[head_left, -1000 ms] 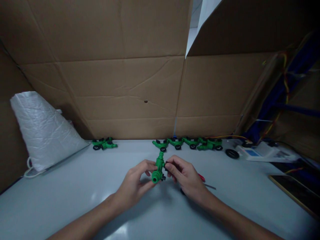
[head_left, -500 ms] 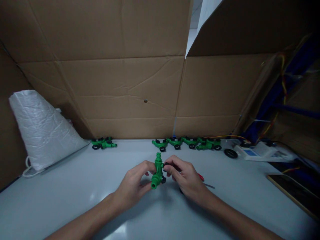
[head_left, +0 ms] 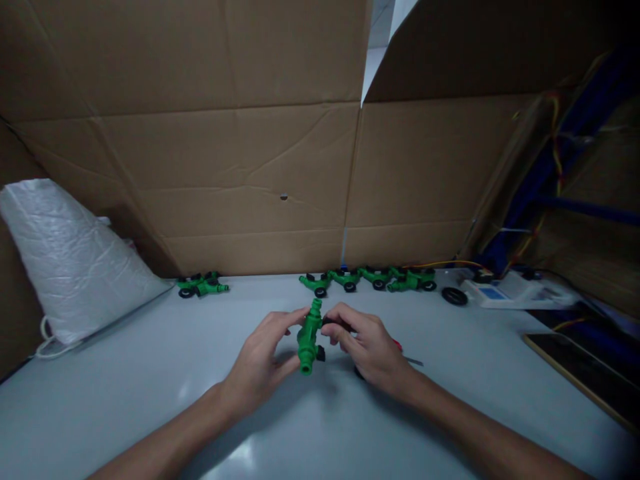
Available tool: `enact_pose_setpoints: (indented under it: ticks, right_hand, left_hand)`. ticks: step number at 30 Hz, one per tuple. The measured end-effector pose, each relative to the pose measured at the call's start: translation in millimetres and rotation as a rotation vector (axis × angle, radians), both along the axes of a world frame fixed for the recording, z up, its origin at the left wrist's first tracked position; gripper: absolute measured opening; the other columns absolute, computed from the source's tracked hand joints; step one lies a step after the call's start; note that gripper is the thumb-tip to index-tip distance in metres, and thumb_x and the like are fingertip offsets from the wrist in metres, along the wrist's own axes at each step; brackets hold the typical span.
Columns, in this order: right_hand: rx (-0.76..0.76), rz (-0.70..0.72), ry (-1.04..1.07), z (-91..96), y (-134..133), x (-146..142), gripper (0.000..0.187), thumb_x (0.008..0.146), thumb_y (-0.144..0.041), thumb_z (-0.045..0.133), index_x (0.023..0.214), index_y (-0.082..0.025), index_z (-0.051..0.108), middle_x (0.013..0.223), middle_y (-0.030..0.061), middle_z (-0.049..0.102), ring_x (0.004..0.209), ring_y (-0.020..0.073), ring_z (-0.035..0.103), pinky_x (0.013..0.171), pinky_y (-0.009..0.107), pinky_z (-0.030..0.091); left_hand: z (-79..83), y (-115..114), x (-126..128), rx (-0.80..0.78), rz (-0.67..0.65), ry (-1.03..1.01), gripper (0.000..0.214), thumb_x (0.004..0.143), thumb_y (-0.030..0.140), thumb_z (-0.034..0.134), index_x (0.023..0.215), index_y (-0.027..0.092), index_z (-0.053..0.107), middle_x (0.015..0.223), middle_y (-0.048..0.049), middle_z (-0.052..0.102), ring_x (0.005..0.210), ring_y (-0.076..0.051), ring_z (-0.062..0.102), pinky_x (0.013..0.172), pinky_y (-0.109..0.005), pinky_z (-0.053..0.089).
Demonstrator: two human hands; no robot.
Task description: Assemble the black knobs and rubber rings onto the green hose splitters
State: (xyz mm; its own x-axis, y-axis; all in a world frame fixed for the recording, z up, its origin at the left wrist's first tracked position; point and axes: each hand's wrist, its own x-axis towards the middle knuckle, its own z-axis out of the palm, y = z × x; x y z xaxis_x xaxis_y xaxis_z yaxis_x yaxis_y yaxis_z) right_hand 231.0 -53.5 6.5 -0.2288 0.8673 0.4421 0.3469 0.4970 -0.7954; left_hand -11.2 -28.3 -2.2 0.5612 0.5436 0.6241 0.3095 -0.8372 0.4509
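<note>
My left hand (head_left: 260, 360) grips a green plastic fitting (head_left: 308, 337) by its left side, thumb and fingers curled round it, and holds it just above the grey table (head_left: 150, 400). The fitting stands tilted, its round open end toward me. My right hand (head_left: 367, 347) pinches a small black part (head_left: 331, 322) against the fitting's right side. A red-handled tool (head_left: 400, 348) lies on the table behind my right hand, mostly hidden by it.
Several green fittings with black rings (head_left: 370, 279) lie in a row along the cardboard wall (head_left: 250, 167); two more (head_left: 201, 285) sit further left. A white woven bag (head_left: 65, 260) leans at left. A black ring (head_left: 454, 296), a white device (head_left: 510, 293) and wires are at right.
The fitting has tipped so its round end points more toward me. Both hands stayed on it and shifted slightly left in view as the head moved.
</note>
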Motion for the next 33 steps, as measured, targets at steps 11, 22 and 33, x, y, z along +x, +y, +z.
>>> enact_pose_setpoints:
  ticks: [11, 22, 33]
  right_hand:
    - [0.168, 0.024, -0.176, -2.7, 1.0, 7.9, 0.027, 0.112, -0.043, 0.054, 0.099, -0.023, 0.068, 0.089, 0.0038, 0.069, 0.082, 0.0200, 0.064, 0.077, 0.032, 0.044]
    - [0.259, 0.022, -0.288, -4.5, 3.1, 11.5, 0.033, 0.113, -0.045, 0.051, 0.098, -0.021, 0.069, 0.090, 0.0062, 0.070, 0.083, 0.0213, 0.064, 0.076, 0.033, 0.044]
    - [-0.003, -0.003, -0.023, 8.0, -3.7, 0.7, 0.019, 0.106, -0.033, 0.061, 0.091, -0.023, 0.067, 0.079, -0.0005, 0.068, 0.072, 0.0169, 0.062, 0.069, 0.030, 0.045]
  left_hand:
    - [-5.0, 3.4, -3.1, -0.026, -0.046, 0.019, 0.066, 0.102, 0.023, 0.071, 0.162, 0.030, 0.045, 0.127, -0.0113, 0.071, 0.107, -0.022, 0.068, 0.090, -0.038, 0.063]
    - [-4.3, 3.4, -2.5, -0.035, -0.052, 0.014, 0.065, 0.101, 0.019, 0.071, 0.160, 0.030, 0.046, 0.126, -0.0111, 0.071, 0.105, -0.022, 0.069, 0.088, -0.037, 0.063]
    - [-2.8, 4.9, -2.5, -0.084, -0.038, -0.006, 0.063, 0.101, 0.018, 0.069, 0.159, 0.031, 0.048, 0.130, -0.0118, 0.071, 0.106, -0.023, 0.069, 0.088, -0.039, 0.062]
